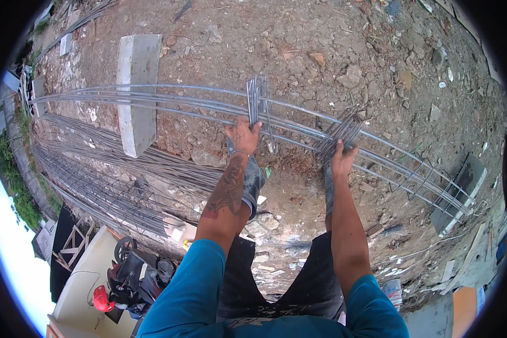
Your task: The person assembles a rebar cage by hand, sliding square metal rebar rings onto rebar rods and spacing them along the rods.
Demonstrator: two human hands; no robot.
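Observation:
Long steel rebars [191, 102] run from left to right in front of me, with square stirrups threaded around them. My left hand [243, 136] is closed on the lower part of a small bundle of stirrups [257, 98] near the middle. To its right, my right hand [342, 160] grips the near side of a thicker bundle of stirrups [343, 134], thumb on top and the other fingers partly hidden. Farther right, several single stirrups [417, 172] stand spaced apart along the bars.
A concrete block [138, 96] lies beneath the bars on the left, and a dark slab [462, 194] is under their right end. Loose rebars [169, 163] and a wire mesh [107, 186] lie at the near left. Behind them stands a motorcycle [141, 276] with a red helmet [102, 298]. Rubble covers the ground.

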